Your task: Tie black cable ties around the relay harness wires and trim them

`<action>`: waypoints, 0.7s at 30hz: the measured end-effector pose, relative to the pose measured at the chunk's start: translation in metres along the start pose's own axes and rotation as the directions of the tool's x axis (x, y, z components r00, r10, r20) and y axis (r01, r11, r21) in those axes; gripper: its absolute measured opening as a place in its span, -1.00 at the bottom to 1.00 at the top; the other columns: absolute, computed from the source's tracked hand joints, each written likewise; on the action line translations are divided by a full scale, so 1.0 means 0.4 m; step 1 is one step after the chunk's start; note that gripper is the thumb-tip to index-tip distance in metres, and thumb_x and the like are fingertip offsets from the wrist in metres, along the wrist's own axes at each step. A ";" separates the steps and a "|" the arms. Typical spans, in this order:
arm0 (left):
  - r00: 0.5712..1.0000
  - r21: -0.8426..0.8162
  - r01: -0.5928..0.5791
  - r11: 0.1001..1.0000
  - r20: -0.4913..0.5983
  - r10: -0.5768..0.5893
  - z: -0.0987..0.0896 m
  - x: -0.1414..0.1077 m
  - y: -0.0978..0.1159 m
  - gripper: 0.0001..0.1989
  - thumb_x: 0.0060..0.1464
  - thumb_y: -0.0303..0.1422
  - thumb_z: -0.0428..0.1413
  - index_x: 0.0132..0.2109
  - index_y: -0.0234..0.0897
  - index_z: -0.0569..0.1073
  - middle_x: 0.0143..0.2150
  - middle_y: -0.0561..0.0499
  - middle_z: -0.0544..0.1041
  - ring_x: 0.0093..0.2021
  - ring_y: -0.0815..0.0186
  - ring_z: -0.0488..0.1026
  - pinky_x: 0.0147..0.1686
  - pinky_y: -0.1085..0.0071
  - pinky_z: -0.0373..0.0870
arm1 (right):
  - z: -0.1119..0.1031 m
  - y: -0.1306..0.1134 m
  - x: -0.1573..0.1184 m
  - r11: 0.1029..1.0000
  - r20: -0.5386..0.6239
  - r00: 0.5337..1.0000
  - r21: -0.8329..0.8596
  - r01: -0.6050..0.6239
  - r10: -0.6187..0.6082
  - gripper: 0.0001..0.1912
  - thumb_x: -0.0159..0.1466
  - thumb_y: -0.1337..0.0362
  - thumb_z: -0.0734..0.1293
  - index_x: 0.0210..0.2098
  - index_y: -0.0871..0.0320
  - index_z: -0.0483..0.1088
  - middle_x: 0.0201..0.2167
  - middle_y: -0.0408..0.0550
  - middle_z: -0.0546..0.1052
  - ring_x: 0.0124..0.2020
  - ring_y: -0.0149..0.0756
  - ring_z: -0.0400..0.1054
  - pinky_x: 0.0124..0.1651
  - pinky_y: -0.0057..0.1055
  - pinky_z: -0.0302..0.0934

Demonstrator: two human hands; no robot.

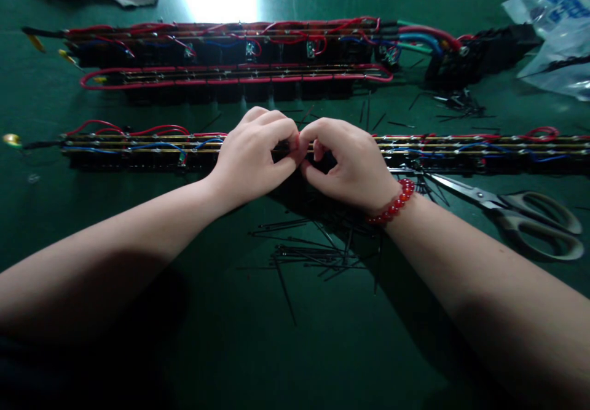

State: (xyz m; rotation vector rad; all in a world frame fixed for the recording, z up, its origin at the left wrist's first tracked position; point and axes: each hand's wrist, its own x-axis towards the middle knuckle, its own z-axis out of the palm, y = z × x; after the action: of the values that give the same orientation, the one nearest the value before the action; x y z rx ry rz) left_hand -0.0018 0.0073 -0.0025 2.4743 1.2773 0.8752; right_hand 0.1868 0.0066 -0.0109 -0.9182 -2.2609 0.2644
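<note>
Hands meet mid-table: left hand (251,155) and right hand (348,161), fingertips pinched together on red wire at the near wired strip (138,145). Black cable ties (313,253) lie loose just below; scissors (516,213) rest right of the right wrist.

Three wired strips (138,142), one pair of scissors (516,213); two hands (299,152), one bead bracelet (394,204)

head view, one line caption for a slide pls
Left hand and right hand pinch together at a wired strip.
</note>
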 end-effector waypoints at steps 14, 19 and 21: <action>1.000 0.021 0.010 1.000 0.001 -0.010 -0.001 -0.001 0.002 -0.94 0.09 -0.42 0.09 -0.33 -0.19 0.43 -0.22 0.01 0.55 -0.09 0.18 0.39 -0.08 0.18 0.36 | -0.001 -0.002 0.000 1.000 0.016 1.000 -0.009 -0.010 0.010 -0.78 0.15 0.43 0.27 -0.21 0.09 0.35 -0.32 -0.12 0.49 -0.27 -0.27 0.38 -0.19 -0.31 0.27; 1.000 0.027 0.012 1.000 0.010 -0.013 -0.003 -0.001 0.004 -0.94 0.10 -0.42 0.08 -0.33 -0.18 0.43 -0.22 0.01 0.55 -0.09 0.18 0.39 -0.10 0.18 0.37 | -0.002 -0.005 0.001 1.000 0.015 1.000 -0.010 -0.027 0.027 -0.78 0.14 0.43 0.27 -0.22 0.08 0.35 -0.35 -0.12 0.48 -0.29 -0.27 0.37 -0.21 -0.31 0.27; 1.000 0.029 0.013 1.000 0.005 -0.013 -0.003 -0.001 0.004 -0.95 0.10 -0.42 0.08 -0.33 -0.18 0.42 -0.22 0.01 0.55 -0.09 0.18 0.39 -0.10 0.19 0.37 | -0.002 -0.005 0.001 1.000 0.015 1.000 -0.010 -0.023 0.023 -0.78 0.14 0.43 0.28 -0.21 0.08 0.35 -0.35 -0.12 0.48 -0.29 -0.27 0.37 -0.22 -0.31 0.27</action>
State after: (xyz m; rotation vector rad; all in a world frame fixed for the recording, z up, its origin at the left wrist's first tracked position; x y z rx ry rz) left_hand -0.0015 0.0058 -0.0010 2.4854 1.3117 0.8528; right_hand 0.1860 0.0054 -0.0091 -0.9508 -2.2689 0.2717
